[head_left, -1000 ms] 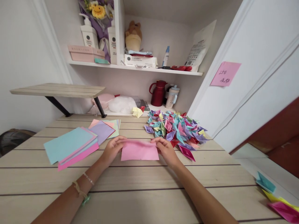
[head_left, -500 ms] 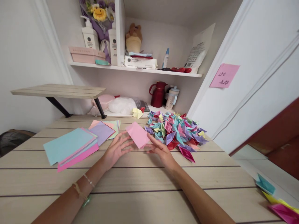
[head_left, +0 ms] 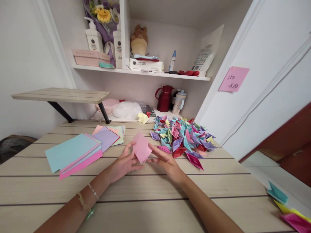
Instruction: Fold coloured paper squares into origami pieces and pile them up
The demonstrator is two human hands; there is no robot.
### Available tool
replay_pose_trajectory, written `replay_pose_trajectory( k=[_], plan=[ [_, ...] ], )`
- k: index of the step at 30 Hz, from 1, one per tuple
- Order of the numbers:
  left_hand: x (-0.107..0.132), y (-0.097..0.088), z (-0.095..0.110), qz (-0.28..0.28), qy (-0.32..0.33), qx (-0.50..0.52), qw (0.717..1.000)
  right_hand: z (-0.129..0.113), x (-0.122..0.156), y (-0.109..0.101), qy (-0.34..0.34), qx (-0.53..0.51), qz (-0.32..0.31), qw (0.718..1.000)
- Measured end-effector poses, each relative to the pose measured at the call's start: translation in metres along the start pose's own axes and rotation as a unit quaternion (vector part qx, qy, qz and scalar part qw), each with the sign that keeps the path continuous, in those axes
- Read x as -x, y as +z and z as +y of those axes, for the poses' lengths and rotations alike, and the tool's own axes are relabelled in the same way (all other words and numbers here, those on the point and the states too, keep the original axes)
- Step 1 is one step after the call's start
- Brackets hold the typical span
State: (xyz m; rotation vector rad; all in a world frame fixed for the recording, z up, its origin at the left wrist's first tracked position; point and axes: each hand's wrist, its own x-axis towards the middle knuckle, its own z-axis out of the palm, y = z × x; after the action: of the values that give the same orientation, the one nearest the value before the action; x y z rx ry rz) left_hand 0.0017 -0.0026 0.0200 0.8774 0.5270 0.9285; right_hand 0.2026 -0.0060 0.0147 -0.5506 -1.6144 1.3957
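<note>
A pink folded square of paper (head_left: 142,149) is held up over the middle of the table, one corner pointing down toward me. My left hand (head_left: 124,165) pinches its left edge, the lower fingers stretched out and a little blurred. At the paper's right corner, my right hand (head_left: 167,161) grips it between thumb and fingers. Just beyond my right hand lies a magenta folded paper (head_left: 164,149), beside a heap of colourful folded paper boats (head_left: 187,136). To the left, flat sheets of coloured paper (head_left: 73,150) lie stacked, with smaller squares (head_left: 106,137) behind them.
A yellow folded paper (head_left: 143,118) sits at the table's back. Behind stand a red jug (head_left: 165,98) and a pale tumbler (head_left: 179,102). A small raised wooden shelf (head_left: 60,94) overhangs the left. More folded papers (head_left: 278,192) lie at the lower right.
The pink paper has come down toward me and tilted, with both hands following. My left fingers have closed on its edge. The magenta folded paper behind my right hand now shows.
</note>
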Motion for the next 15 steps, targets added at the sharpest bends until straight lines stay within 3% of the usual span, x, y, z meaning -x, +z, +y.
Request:
replay_pose_trajectory(
  k=[3,7,10,15],
  plan=[
    [-0.002,0.0,-0.002,0.039,0.059,0.0,0.997,0.001,0.001,0.001,0.008,0.034,-0.027,0.999],
    [-0.009,-0.013,-0.004,0.111,0.104,-0.023,0.988,0.001,0.004,0.001,0.014,0.184,-0.034,0.982],
    [-0.011,-0.019,-0.004,0.145,0.099,-0.034,0.984,-0.001,0.004,0.002,-0.01,0.265,-0.022,0.964],
    [-0.009,-0.016,-0.006,0.145,0.039,-0.103,0.983,0.001,0.0,-0.001,-0.062,0.262,-0.004,0.963]
  ],
)
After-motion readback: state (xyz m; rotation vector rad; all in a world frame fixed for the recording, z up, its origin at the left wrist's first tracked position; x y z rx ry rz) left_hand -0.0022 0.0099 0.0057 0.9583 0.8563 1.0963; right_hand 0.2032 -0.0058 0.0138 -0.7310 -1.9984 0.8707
